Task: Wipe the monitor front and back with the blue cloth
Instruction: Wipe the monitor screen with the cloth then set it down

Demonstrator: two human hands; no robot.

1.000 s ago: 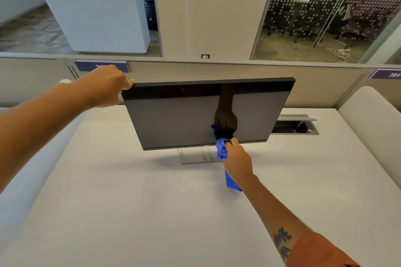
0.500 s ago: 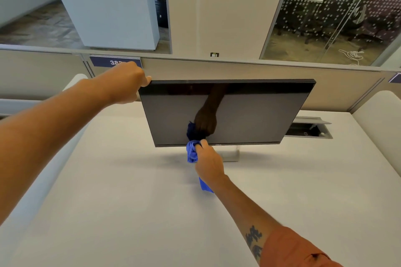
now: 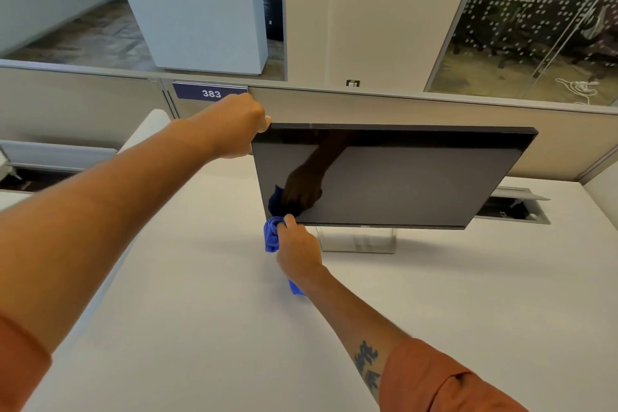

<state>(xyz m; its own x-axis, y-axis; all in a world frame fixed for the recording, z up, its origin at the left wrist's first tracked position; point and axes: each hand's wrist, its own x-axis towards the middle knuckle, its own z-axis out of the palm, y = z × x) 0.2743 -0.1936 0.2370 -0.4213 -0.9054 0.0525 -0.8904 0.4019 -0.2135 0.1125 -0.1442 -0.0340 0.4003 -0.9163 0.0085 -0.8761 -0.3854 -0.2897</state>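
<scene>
Compared with one second ago, your right hand [image 3: 297, 251] with the blue cloth [image 3: 272, 233] is now at the lower left corner of the Dell monitor [image 3: 394, 177]; before, it was under the middle of the bottom edge. The reflection of the hand on the dark screen has gone to the left together with it. The monitor itself appears more to the right in the view, and the blue plate with number 383 [image 3: 210, 93] on the partition [image 3: 401, 110] is now readable. Your left hand [image 3: 237, 125] keeps the same place on the upper left corner.

Your right arm reaches forward and a little to the left, with the back of the hand facing up. Its fingers are curled around the bunched cloth and press it against the bottom edge of the screen; one end of the cloth hangs down under the wrist. Your left arm is stretched out from the left, and the hand closes on the top left corner of the monitor. The thumb tip shows at the front edge, but the other fingers are behind the panel, so I cannot tell how they lie.

The monitor stands on its silver stand [image 3: 357, 239] on the white desk [image 3: 200, 328], with the screen tilted toward you.
</scene>
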